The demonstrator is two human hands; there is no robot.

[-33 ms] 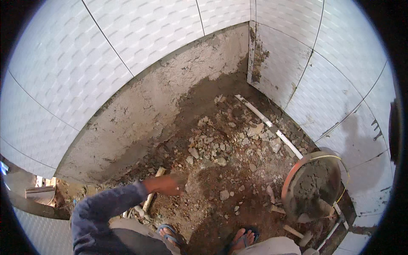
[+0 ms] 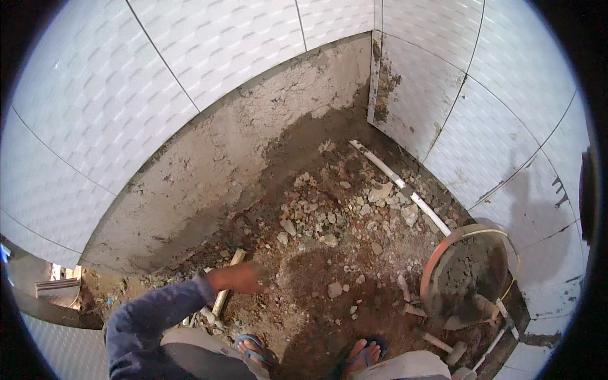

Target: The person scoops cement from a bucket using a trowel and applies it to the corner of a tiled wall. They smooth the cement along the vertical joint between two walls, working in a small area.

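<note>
My left hand (image 2: 237, 277), in a blue-grey sleeve, reaches in from the lower left over the rubble floor. Its fingers are somewhat blurred; they look loosely apart and I see nothing in them. Beneath and beside the wrist lies a pale stick-like piece (image 2: 229, 283), partly covered by the hand. Loose stones and broken mortar (image 2: 310, 218) cover the floor ahead of the hand. My right hand is out of view.
At right stands a round basin (image 2: 437, 256) of wet grey mortar, a wooden handle (image 2: 486, 307) at its edge. A hammer (image 2: 446, 348) lies nearer. A white pipe (image 2: 383, 166) runs along the right tiled wall (image 2: 500, 126). My sandalled feet (image 2: 253, 350) stand below.
My left hand has drawn back slightly to the left. The basin and the rubble have stayed in place.
</note>
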